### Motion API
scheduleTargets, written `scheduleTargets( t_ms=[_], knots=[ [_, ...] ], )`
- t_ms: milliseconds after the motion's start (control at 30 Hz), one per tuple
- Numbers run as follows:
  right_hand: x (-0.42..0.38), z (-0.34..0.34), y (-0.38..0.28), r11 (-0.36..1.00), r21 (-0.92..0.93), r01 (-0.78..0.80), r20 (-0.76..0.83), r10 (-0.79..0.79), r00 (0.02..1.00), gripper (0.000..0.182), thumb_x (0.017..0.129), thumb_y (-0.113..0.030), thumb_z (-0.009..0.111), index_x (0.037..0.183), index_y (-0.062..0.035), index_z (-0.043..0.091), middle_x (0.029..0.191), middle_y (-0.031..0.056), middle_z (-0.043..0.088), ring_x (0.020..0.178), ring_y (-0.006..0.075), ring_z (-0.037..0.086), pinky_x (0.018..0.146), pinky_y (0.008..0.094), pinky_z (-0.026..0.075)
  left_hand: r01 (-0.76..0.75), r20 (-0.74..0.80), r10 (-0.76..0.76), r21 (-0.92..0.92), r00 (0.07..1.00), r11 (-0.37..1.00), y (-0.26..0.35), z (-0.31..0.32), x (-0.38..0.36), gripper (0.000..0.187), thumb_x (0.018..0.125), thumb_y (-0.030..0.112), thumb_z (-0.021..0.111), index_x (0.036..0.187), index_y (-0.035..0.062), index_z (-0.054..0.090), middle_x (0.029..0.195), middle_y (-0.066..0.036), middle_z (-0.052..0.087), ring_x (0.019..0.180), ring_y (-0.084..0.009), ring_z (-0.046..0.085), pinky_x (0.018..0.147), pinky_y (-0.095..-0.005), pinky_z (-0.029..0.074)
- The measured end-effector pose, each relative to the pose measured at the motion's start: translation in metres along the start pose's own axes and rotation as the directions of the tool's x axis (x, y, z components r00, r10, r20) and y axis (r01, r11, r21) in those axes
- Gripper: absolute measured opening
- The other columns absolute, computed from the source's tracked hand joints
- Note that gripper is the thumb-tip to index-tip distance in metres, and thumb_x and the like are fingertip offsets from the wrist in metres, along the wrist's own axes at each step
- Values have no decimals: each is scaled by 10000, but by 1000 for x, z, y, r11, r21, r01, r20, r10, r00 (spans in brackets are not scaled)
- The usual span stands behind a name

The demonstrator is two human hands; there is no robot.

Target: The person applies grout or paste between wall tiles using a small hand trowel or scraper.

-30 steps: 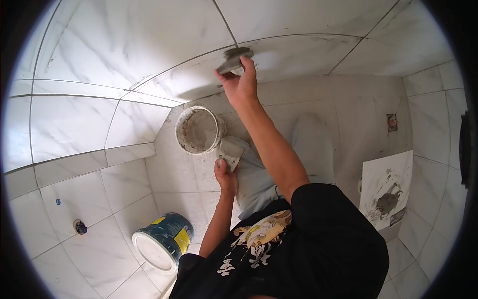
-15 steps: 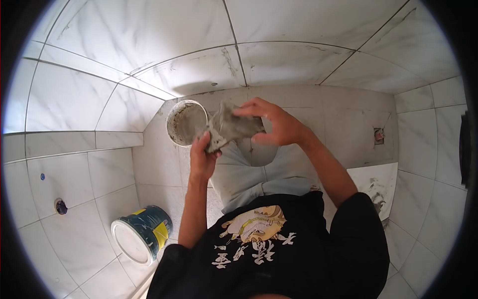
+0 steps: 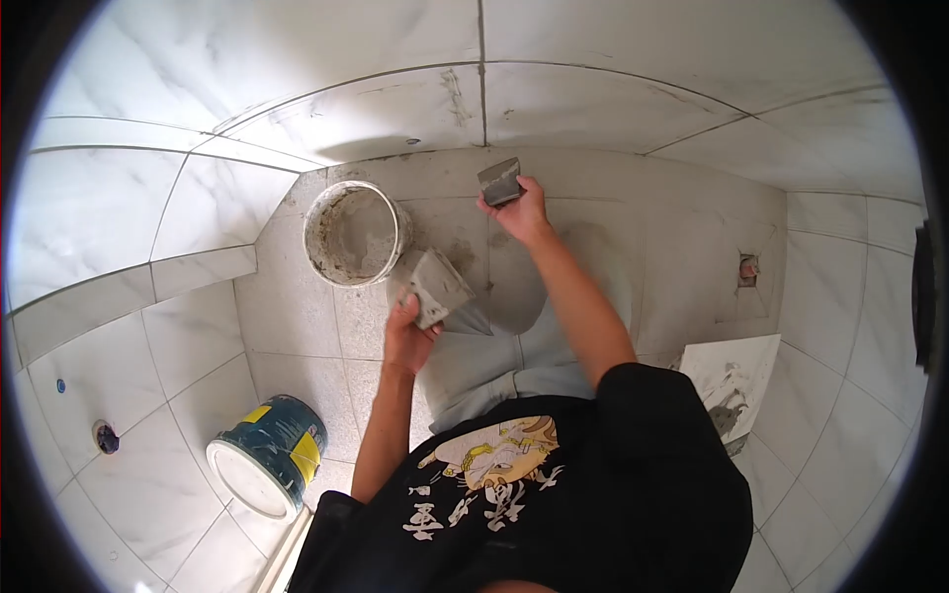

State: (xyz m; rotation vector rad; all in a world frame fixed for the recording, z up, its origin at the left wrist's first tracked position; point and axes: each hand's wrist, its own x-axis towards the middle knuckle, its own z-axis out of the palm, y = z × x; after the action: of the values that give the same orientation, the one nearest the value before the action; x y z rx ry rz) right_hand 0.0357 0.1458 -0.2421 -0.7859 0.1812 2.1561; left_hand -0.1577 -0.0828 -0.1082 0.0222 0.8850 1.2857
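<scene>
My left hand (image 3: 407,344) is closed on the near edge of a flat, pale scraper (image 3: 440,282) smeared with grey paste. It is held above my knees, just right of and below a white bucket (image 3: 314,249). Wet grey mortar (image 3: 364,237) lies inside the bucket. Farther out, over the floor by the wall, my right hand (image 3: 526,210) grips a small dark-grey scraper (image 3: 498,182) with a band of paste across it. The two tools are apart, and the fingers hide how each one is held underneath.
A dark green tub (image 3: 282,440) with a white lid lies at the lower left. At right, a white tile board (image 3: 736,381) carries grey smears. A square floor hole (image 3: 748,270) and a wall pipe opening (image 3: 107,437) show. Marble-patterned tiled walls (image 3: 356,109) surround me.
My right hand has moved away from the left-hand scraper, up towards the wall, and its small scraper now shows plainly. My left hand stays near the bucket. The view has shifted slightly.
</scene>
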Motion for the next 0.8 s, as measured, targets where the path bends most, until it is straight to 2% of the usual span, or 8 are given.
scheduleTargets(
  t_ms=[67,133,300,467,533,633,767,800],
  knots=[
    [28,1,15,988,149,26,-12,-24,1000,481,943,-354,451,1263,6,450,1248,215,506,1053,376,520,943,585,465,32,-70,-34,-29,997,999,-17,-8,-2,376,974,308,623,1275,112,512,1121,-31,658,928,-159,659,698,-308,537],
    [52,7,23,952,274,138,-167,-94,981,442,965,-335,410,1255,-6,469,1259,217,498,1099,387,496,958,591,459,62,-136,-69,-56,988,997,-23,-15,5,387,972,310,626,1289,120,512,1141,-30,657,939,-163,658,708,-311,536],
    [91,22,24,913,335,234,-186,-180,966,423,971,-334,391,1230,-10,477,1271,210,495,1122,377,486,973,594,444,55,-79,-62,-78,995,995,-19,-25,13,406,992,295,592,1332,85,522,1227,-47,652,1051,-175,644,758,-329,531],
    [112,13,13,908,307,284,-288,-196,937,449,965,-350,374,1221,2,486,1247,207,518,1088,375,508,912,554,469,68,-105,-76,-77,992,995,-17,-20,18,351,980,297,611,1264,119,507,1183,-26,637,993,-174,643,750,-329,532],
    [120,-12,12,919,379,105,-83,-79,993,480,954,-367,366,1239,-1,488,1208,208,545,1044,379,530,818,515,481,76,-96,-83,-67,992,995,-17,-20,16,360,977,304,617,1264,118,503,1186,-25,635,992,-174,642,751,-332,533],
    [81,-14,24,926,379,6,84,-40,996,495,944,-380,362,1247,-9,484,1175,207,561,1013,385,540,750,488,471,72,-102,-76,-45,992,996,-16,-21,18,379,973,310,622,1274,114,500,1198,-31,631,989,-176,643,756,-336,534],
    [72,-13,26,927,374,-3,-22,13,1000,479,939,-371,387,1245,-16,485,1183,202,561,1023,381,537,781,502,484,76,-98,-85,-95,992,993,-18,-22,17,390,978,301,612,1293,104,495,1213,-39,626,997,-177,639,762,-334,534],
    [79,-4,25,928,365,77,-119,-36,992,467,938,-359,400,1241,-15,486,1184,203,561,1030,378,536,804,511,487,65,-97,-74,-93,992,993,-16,-19,21,391,979,299,612,1297,102,497,1213,-40,627,999,-177,637,765,-334,535]
  ],
)
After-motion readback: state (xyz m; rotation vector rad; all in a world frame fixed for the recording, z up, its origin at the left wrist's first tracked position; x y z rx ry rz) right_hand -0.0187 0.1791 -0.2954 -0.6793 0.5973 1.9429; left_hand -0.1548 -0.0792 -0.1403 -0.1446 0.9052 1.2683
